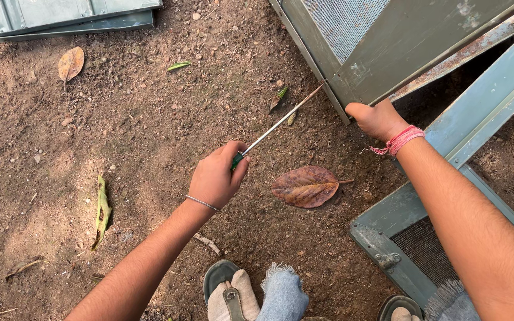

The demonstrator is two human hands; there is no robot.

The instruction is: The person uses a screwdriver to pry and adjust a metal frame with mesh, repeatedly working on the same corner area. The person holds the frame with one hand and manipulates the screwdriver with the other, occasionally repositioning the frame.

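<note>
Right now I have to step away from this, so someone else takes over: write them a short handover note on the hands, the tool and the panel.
Left hand: closed around the green handle of a long screwdriver, shaft pointing up and right toward the lower corner of the grey-green metal panel.
Right hand: fingers hooked on that panel's bottom edge, near the corner, steadying it.
Things: the panel with mesh insert stands tilted on bare soil; a second framed mesh piece lies by the right foot; a large brown leaf lies between them.
Done: tool in hand, panel held.
Left: the tip looks just short of the corner; contact cannot be confirmed.
</note>
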